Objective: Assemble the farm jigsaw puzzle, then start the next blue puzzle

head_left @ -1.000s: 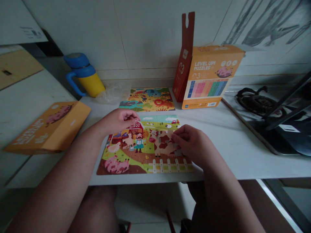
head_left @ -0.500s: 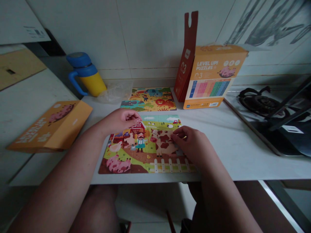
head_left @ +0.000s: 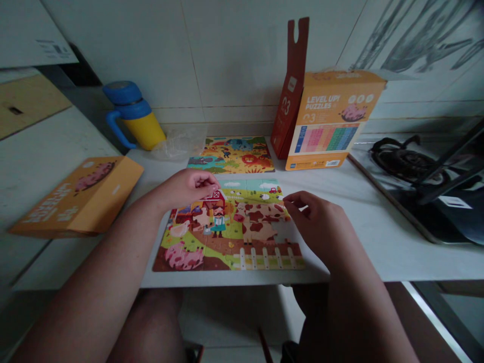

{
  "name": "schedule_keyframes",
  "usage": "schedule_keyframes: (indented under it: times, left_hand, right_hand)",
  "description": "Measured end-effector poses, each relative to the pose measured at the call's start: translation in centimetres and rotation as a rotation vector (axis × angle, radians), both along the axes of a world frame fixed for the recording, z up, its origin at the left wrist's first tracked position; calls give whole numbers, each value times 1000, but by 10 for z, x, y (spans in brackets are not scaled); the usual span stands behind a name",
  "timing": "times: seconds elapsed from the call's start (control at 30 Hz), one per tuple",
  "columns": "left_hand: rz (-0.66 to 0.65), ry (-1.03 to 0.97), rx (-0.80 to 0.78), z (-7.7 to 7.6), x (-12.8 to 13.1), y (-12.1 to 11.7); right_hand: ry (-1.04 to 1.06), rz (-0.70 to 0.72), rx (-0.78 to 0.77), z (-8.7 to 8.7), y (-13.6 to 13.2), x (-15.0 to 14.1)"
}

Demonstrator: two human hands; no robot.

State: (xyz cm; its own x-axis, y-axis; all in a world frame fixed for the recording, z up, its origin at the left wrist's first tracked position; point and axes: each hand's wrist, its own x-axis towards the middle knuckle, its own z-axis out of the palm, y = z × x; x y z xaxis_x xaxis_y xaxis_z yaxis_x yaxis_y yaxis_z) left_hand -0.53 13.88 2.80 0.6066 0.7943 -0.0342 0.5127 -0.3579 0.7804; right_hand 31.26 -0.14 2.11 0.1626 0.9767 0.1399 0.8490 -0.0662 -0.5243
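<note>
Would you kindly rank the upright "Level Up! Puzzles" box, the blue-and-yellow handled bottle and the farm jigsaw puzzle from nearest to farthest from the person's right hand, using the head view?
From the right hand:
1. Farm jigsaw puzzle: at the fingertips, extending left.
2. Upright "Level Up! Puzzles" box: beyond the hand, toward the wall.
3. Blue-and-yellow handled bottle: far left, near the wall.

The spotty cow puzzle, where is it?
In the head view, the colourful rectangular farm puzzle lies centrally near the front edge of the white counter, in front of the yellow rectangular animal puzzle.
</note>
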Motion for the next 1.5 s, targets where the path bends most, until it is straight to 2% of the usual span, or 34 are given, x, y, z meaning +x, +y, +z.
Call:
schedule_keyframes:
  times: [0.27,0.37,0.77,1.0,1.1,1.27,1.5]
  left_hand:
    - [3,32,17,3,1,-1]
    - [11,43,30,4,0,-1]
    - [8,57,45,1,-2,1]
    - [14,69,53,5,0,-2]
    - [20,68,48,4,0,-1]
    - [23,79,55,2,-1,1]
    - [25,89,61,2,-1,0]
  right_hand:
    - [25,335,0,-8,3,-9]
    - [21,402,7,-11,6,-13]
    - [-8,373,31,-12,7,-13]
    - [-135,206,15,-9,4,-2]
    - [-146,225,39,-11,5,-1]
    - [-154,342,117,-18,7,-14]
    - [-233,331,80,-27,8,-26]
